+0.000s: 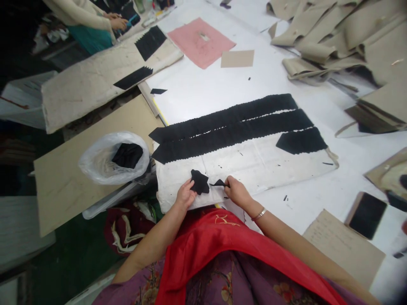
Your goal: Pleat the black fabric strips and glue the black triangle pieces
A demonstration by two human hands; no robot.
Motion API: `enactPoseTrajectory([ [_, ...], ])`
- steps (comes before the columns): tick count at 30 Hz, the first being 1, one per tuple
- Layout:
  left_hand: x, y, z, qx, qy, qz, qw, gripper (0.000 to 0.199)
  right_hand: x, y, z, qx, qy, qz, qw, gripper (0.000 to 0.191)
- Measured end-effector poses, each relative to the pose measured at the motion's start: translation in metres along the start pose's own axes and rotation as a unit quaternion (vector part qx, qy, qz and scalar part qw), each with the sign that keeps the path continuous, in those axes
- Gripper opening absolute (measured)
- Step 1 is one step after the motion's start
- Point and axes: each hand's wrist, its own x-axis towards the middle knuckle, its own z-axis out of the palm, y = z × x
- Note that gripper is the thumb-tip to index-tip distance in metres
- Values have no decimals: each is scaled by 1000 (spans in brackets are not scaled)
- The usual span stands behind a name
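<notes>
One tan board: well off to the left of the left-hand grip, partly behind the bin.
Padded board: beyond the grip and to its left, bearing two black stacks with stepped edges.
Bag-lined bin: left of the left-hand grip and a little beyond it, with black cloth inside.
Co-worker's hands: far beyond the grip, to its left, at something dark and blue.
Left hand: thumb and fingers pinching the black patch by its left edge.
Black patch: in the left-hand grip, over the near part of the white pad; whether it touches the pad, I cannot tell.
Small black piece: at the right fingertips, its tip pointing to the patch, just apart from it.
Long black rows: two, side by side on the pad, just beyond both grips.
Right hand: fingertips pressed together on the small black piece.
Short black row: on the pad, right of the right-hand grip and beyond it.
Cardboard sheet: well right of the right-hand grip and nearer the wearer.
Phone: farther right, at the sheet's upper edge.
</notes>
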Motion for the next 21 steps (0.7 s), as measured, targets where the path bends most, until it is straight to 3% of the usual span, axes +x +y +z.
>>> enactPoseTrajectory([
  [3, -2, 1, 2, 2, -16, -5, 1000, 29, -3, 1, -28, 138, -51, -63, 987, 15],
  [6, -7, 0, 7, 10, -47, -16, 999, 30, -1, -7, -51, 288, -128, -106, 943, 16],
  [8, -11, -1, 13, 19, -73, -20, 997, 31, 4, -13, -55, 347, -169, -89, 918, 23],
  [10, -16, -2, 21, 26, -98, -17, 995, 31, 11, -16, -49, 359, -175, -26, 916, 35],
  [12, -20, -3, 29, 30, -109, -10, 993, 30, 18, -16, -36, 348, -165, 48, 921, 37],
  [14, -23, -4, 35, 35, -104, -4, 994, 31, 23, -14, -22, 323, -145, 90, 931, 25],
  [17, -22, -8, 40, 39, -78, 9, 996, 31, 23, -11, -15, 269, -68, 82, 957, 19],
  [21, -15, -13, 41, 23, -44, 29, 998, 28, 13, -15, -35, 154, 26, 43, 987, 18],
])
